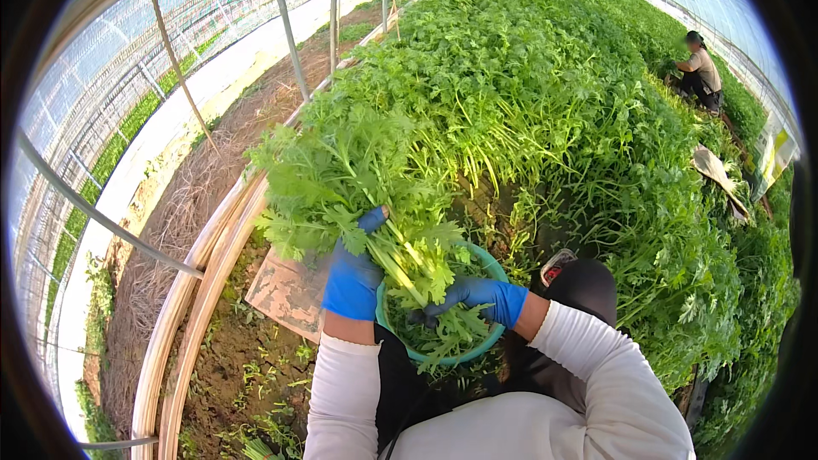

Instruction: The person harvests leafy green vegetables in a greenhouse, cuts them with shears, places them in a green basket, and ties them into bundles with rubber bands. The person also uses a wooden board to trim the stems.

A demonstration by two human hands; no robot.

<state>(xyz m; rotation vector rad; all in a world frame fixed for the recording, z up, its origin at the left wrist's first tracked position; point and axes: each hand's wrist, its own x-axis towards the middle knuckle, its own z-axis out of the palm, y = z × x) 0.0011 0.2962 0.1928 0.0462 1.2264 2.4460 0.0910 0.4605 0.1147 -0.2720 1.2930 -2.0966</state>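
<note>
My left hand (354, 268), in a blue glove with the thumb tip bare, grips a bunch of leafy greens (358, 166) that look like crown daisy. The leaves fan up and left, and the pale stems (399, 262) slant down to the right. At the stems' lower end, my right hand (457, 300), also gloved in blue, has its fingers curled on some lower leaves; its fingertips are partly hidden. Under both hands, between my knees, stands a round green tub (492, 262) with loose leaves inside.
Dense standing greens (524, 64) fill the bed ahead and right. A worn board (287, 294) lies on soil at left, beside curved pale rails (211, 287). Metal greenhouse poles (291, 25) rise beyond. Another person (702, 73) crouches far right, near a plastic bag (773, 153).
</note>
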